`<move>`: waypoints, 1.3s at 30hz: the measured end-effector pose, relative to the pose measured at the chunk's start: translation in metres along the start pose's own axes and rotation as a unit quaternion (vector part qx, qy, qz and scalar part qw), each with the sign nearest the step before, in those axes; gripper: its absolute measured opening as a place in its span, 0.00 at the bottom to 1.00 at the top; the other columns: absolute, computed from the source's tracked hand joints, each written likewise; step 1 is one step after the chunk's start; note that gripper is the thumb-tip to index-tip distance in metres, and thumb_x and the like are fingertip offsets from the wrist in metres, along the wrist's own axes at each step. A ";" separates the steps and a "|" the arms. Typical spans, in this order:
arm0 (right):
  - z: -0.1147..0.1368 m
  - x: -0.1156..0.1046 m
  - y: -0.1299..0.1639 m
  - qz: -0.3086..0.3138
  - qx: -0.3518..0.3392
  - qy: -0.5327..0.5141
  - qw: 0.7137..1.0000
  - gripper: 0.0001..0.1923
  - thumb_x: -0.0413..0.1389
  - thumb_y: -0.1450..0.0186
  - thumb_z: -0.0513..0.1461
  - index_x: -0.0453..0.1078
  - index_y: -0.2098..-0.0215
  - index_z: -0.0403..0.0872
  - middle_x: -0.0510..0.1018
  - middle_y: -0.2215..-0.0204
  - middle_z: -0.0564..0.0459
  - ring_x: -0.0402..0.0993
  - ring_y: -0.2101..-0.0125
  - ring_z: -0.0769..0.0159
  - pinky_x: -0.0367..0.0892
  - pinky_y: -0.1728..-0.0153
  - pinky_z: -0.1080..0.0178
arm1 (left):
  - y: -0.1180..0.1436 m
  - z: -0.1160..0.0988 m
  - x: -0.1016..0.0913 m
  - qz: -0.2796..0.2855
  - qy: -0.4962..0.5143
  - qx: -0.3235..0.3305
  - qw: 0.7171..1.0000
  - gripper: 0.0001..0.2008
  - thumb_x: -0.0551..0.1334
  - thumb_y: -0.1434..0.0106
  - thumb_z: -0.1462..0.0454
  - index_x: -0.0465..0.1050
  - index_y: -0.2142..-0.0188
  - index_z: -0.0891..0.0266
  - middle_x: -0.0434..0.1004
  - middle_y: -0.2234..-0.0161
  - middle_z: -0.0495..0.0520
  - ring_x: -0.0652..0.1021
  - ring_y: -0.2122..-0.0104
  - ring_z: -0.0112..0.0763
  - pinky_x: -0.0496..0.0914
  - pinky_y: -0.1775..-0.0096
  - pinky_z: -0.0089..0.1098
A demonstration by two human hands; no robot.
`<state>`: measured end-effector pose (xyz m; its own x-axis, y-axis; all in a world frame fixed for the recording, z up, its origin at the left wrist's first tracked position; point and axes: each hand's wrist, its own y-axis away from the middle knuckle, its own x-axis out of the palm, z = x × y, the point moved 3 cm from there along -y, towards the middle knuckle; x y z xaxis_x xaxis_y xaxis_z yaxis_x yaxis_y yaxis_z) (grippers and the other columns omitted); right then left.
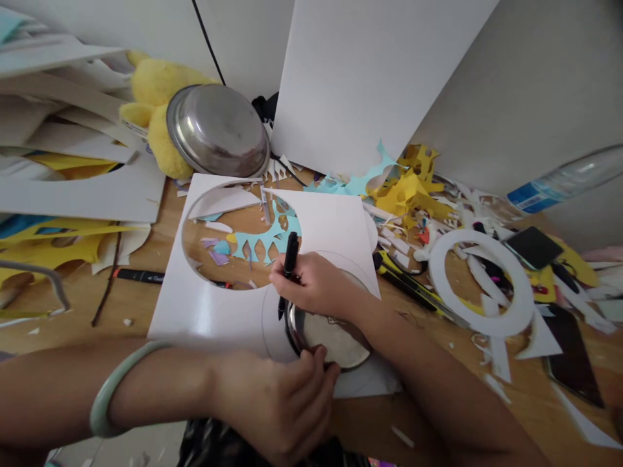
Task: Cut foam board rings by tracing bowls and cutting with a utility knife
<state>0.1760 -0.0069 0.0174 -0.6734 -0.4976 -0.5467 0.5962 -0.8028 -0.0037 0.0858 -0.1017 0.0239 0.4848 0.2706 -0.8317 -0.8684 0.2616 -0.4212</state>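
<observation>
Tracing: our right hand [316,288] grips the marker [288,272] at the small plate [335,340].
Left hand [285,402]: fingers closed on the plate's near rim.
Progress: pencilled arc partway round on the white sheet [204,311].

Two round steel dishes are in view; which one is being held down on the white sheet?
The small steel dish under both hands: the left hand grips its near rim while the right hand holds a black marker beside it. The larger steel bowl leans untouched against the yellow plush toy.
</observation>
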 end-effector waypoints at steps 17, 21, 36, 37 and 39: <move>0.009 0.005 -0.002 0.057 0.006 0.152 0.987 0.11 0.46 0.37 0.40 0.66 0.73 0.44 0.70 0.79 0.54 0.62 0.77 0.72 0.53 0.73 0.68 | 0.004 0.002 0.006 0.017 0.089 -0.043 0.995 0.13 0.52 0.40 0.67 0.77 0.67 0.66 0.78 0.62 0.60 0.77 0.66 0.39 0.70 0.66 0.35; 0.006 0.005 -0.002 0.004 0.011 0.157 0.987 0.12 0.45 0.37 0.41 0.65 0.72 0.44 0.69 0.80 0.54 0.62 0.78 0.71 0.53 0.74 0.68 | 0.005 0.002 0.007 0.014 0.103 -0.058 0.993 0.14 0.52 0.40 0.66 0.77 0.68 0.65 0.78 0.61 0.60 0.76 0.66 0.39 0.69 0.66 0.35; -0.003 -0.007 -0.002 -0.163 0.031 0.031 0.986 0.11 0.43 0.36 0.42 0.60 0.74 0.46 0.62 0.82 0.58 0.59 0.79 0.72 0.54 0.75 0.68 | 0.006 0.003 0.008 0.021 0.116 -0.062 0.991 0.12 0.54 0.39 0.64 0.76 0.69 0.66 0.78 0.61 0.59 0.76 0.66 0.39 0.69 0.67 0.35; -0.003 -0.007 -0.002 -0.154 0.032 0.037 0.987 0.11 0.44 0.36 0.42 0.59 0.74 0.46 0.61 0.82 0.58 0.58 0.80 0.72 0.54 0.75 0.68 | 0.006 0.003 0.008 0.020 0.116 -0.061 0.991 0.12 0.54 0.39 0.63 0.76 0.69 0.66 0.78 0.61 0.59 0.76 0.66 0.38 0.69 0.67 0.35; -0.002 -0.005 -0.002 -0.130 0.034 0.056 0.989 0.11 0.44 0.36 0.42 0.59 0.73 0.46 0.60 0.83 0.59 0.57 0.81 0.73 0.53 0.76 0.68 | 0.006 0.004 0.008 0.022 0.115 -0.059 0.991 0.12 0.54 0.39 0.63 0.76 0.69 0.66 0.77 0.61 0.60 0.76 0.66 0.38 0.69 0.67 0.35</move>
<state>0.1787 -0.0021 0.0182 -0.7459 -0.2347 -0.6233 0.3752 -0.9213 -0.1022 0.0844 -0.0946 0.0158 0.4219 0.0569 -0.9048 -0.9006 0.1410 -0.4111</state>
